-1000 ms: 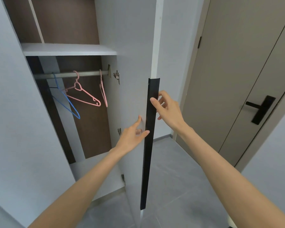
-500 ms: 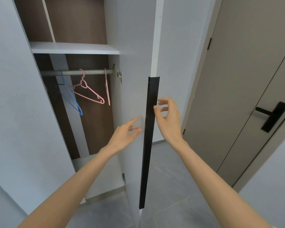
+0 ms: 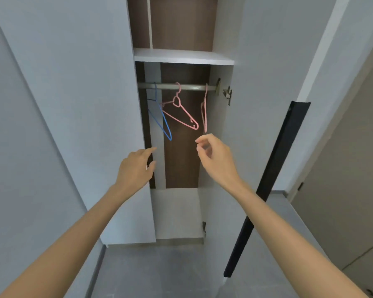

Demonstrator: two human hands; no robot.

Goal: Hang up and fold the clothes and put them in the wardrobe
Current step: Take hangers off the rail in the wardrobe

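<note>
Grey floor tiles (image 3: 159, 272) run along the bottom of the frame beneath a tall white wardrobe (image 3: 73, 104) that fills the left and centre. Its white door (image 3: 256, 104) stands open at centre right and shows a brown back panel inside. A beige room door (image 3: 353, 190) takes up the right edge. Two bare forearms reach up from the lower corners. The left hand (image 3: 136, 168) is at the centre beside the wardrobe's left panel edge, fingers relaxed, holding nothing. The right hand (image 3: 215, 160) is just right of it, fingers loosely curled with thumb and forefinger apart, also holding nothing. A long black handle strip (image 3: 274, 168) runs down the open door's edge. A white shelf (image 3: 181, 57) crosses the upper centre, with a metal rail (image 3: 190, 87) below it. On the rail hang a blue wire hanger (image 3: 165, 125), a pink plastic hanger (image 3: 181, 112) and a second pink hanger (image 3: 205, 112) seen edge-on, just above the right hand's fingertips.
</note>
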